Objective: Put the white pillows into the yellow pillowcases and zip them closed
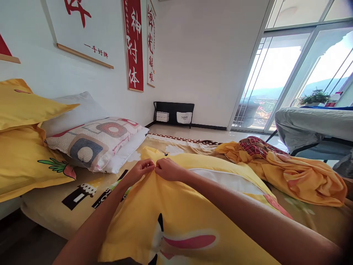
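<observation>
A yellow pillowcase (190,209) with a printed rabbit ear lies in front of me. Part of a white pillow (226,178) shows through its long opening on the right. My left hand (140,172) is closed in a pinch on the pillowcase's edge, and the cloth creases down from there. Right beside it, my right hand (169,169) also grips the edge, its fingers curled and partly hidden. The two hands nearly touch. Whether a zipper lies between the fingertips is too small to make out.
Patterned pillows (96,143) and stuffed yellow pillows (30,158) lie to the left on the printed bedsheet (63,213). Crumpled orange cloth (300,176) and a red plaid cloth (259,147) are at right. A covered table (317,119) stands near the glass door.
</observation>
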Demonstrator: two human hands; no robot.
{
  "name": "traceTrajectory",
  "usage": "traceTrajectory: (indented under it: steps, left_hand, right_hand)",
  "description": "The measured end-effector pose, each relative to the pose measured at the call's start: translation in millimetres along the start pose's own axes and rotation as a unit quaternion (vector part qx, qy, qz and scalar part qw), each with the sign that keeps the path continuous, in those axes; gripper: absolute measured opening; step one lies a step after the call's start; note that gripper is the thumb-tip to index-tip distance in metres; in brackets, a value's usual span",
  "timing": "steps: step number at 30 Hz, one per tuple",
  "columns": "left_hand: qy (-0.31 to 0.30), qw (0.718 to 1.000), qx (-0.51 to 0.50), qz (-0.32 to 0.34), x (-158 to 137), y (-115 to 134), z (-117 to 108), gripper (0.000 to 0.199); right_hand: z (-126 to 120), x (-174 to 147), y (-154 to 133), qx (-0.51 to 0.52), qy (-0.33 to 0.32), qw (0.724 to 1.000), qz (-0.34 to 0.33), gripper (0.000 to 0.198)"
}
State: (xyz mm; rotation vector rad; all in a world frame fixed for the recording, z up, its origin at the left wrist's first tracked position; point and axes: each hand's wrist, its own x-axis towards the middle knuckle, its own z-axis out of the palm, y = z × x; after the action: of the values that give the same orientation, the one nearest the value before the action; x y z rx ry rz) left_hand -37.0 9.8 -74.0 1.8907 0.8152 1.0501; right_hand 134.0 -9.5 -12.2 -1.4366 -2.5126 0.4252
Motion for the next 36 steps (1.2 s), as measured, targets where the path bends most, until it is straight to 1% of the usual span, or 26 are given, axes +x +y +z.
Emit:
traceTrajectory:
  steps: [3,5,8,12,15,17,18,20,21,23,26,28,31,36]
  left_hand:
    - [0.0,0.998,-0.067,-0.021,-1,-2,1,0.029]
    - [-0.005,0.992,-0.12,-0.039,-1,-3,3,0.028]
    - [-0.019,0.98,-0.186,-0.066,0,-2,8,0.029]
    - [-0.023,0.966,-0.24,-0.09,2,-4,15,0.029]
    - [-0.014,0.964,-0.248,-0.09,2,-4,16,0.029]
    - [-0.025,0.974,-0.212,-0.078,1,-2,12,0.03]
    - [-0.038,0.982,-0.174,-0.066,0,0,9,0.031]
    - [-0.063,0.995,-0.072,-0.032,-2,5,1,0.031]
    - [-0.073,0.997,-0.021,-0.017,-4,8,-3,0.03]
    - [-0.082,0.995,0.059,0.004,-6,14,-9,0.027]
    - [-0.093,0.986,0.136,0.008,-9,21,-10,0.027]
    - [-0.092,0.982,0.166,0.007,-10,23,-6,0.027]
    - [-0.083,0.982,0.169,-0.001,-10,24,-2,0.027]
    - [-0.104,0.984,0.146,-0.014,-10,22,-2,0.032]
  right_hand:
    - [-8,2,3,0.065,-0.029,0.997,0.016,0.02]
    - [-11,4,6,0.107,-0.059,0.992,0.027,0.017]
    - [-11,5,11,0.149,-0.102,0.983,0.021,0.014]
    - [-11,4,12,0.169,-0.126,0.977,0.0,0.018]
    - [-13,2,11,0.16,-0.13,0.978,-0.014,0.019]
    - [-14,0,11,0.139,-0.118,0.983,-0.024,0.019]
    - [-14,-2,10,0.123,-0.103,0.987,-0.03,0.019]
    - [-12,-8,8,0.082,-0.051,0.994,-0.043,0.017]
    - [-10,-12,7,0.06,-0.022,0.997,-0.05,0.015]
    - [-3,-19,6,0.023,0.022,0.998,-0.06,0.011]
    - [8,-26,5,-0.01,0.043,0.998,-0.05,0.011]
    - [15,-28,6,-0.021,0.046,0.998,-0.025,0.013]
    - [23,-28,9,-0.032,0.049,0.998,0.004,0.017]
    - [28,-30,11,-0.047,0.044,0.998,-0.003,0.024]
